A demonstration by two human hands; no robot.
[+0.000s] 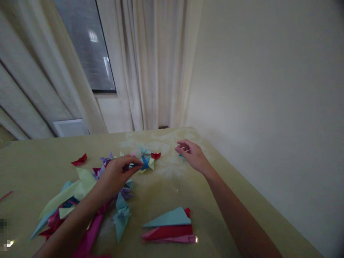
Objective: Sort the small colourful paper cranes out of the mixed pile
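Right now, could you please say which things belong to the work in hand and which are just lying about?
Likely in use: blue paper by the left hand, blue piece by the right hand, paper heap, paper stack.

Seemingly lying about: pink strip, white panel.

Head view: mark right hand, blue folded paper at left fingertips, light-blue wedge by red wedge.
Right hand (194, 154): head view, its back.
Blue folded paper (145, 162): head view, middle.
Light-blue wedge (173, 218): head view, broad face.

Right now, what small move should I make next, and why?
Probably lift the blue folded paper gently with your left hand: its fingertips are at it, and a red piece and a pale yellow piece sit close, so sliding it could drag them.
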